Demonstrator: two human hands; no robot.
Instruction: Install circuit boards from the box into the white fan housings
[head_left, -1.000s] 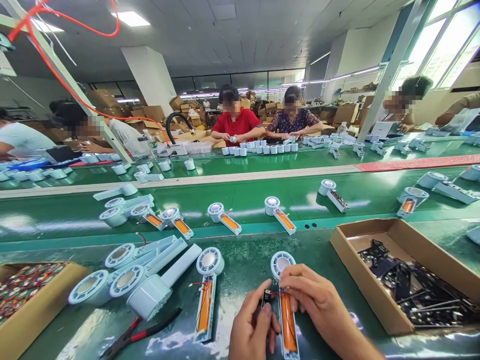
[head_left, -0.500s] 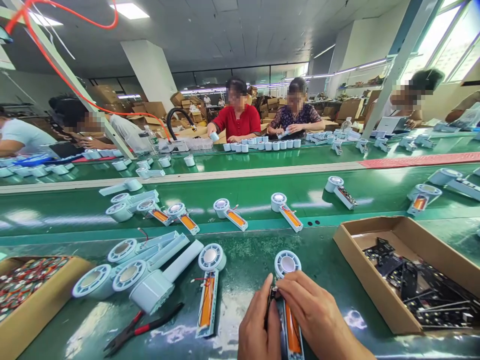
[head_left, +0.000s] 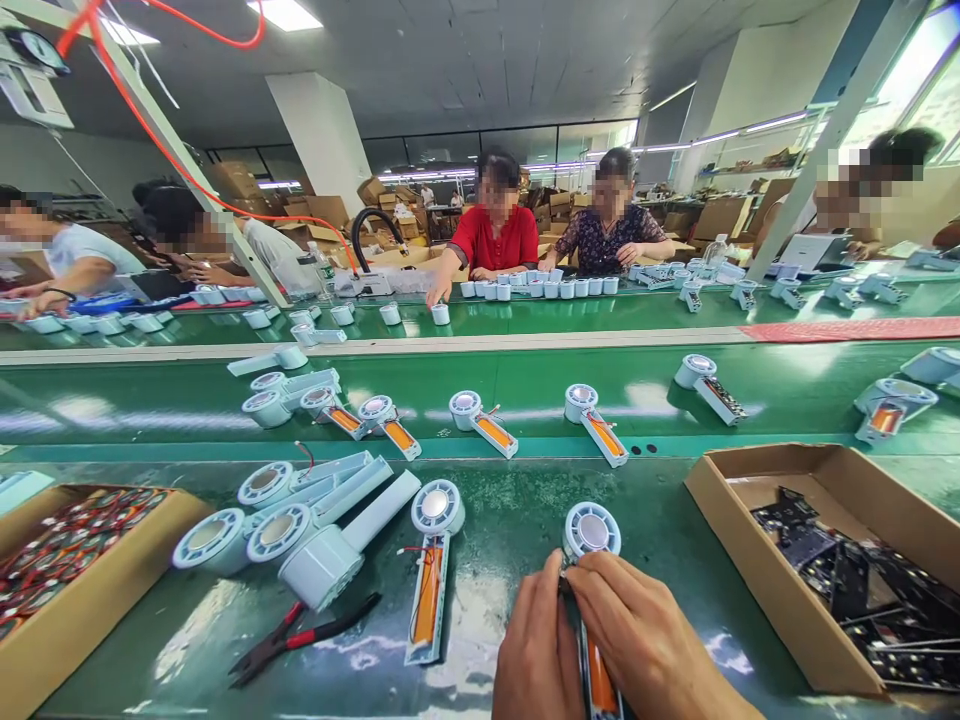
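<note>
A pale blue handheld fan (head_left: 592, 530) lies in front of me, its handle uncovered and an orange battery (head_left: 601, 685) showing inside. My left hand (head_left: 534, 640) is closed at the left of that handle, around a narrow black circuit board that its fingers mostly hide. Just below the fan's head my right hand (head_left: 645, 625) pinches at the upper end of the board, over the handle. Whatever small part sits between the fingertips is hidden. Left of my hands rests another opened fan (head_left: 437, 510) with a battery and a thin red wire.
A cardboard box (head_left: 765, 600) of black circuit boards stands at right, another box (head_left: 112, 590) of wired parts at left. Red-handled cutters (head_left: 300, 640) lie near several stacked fans (head_left: 319, 565). More fans sit on the green conveyor (head_left: 405, 375). Co-workers sit across the line.
The view has shifted slightly, so the scene sits further right. My hands stay together at the fan, and the board between them shows less. Across the line, a red-sleeved person has lowered a pale part onto the surface.
</note>
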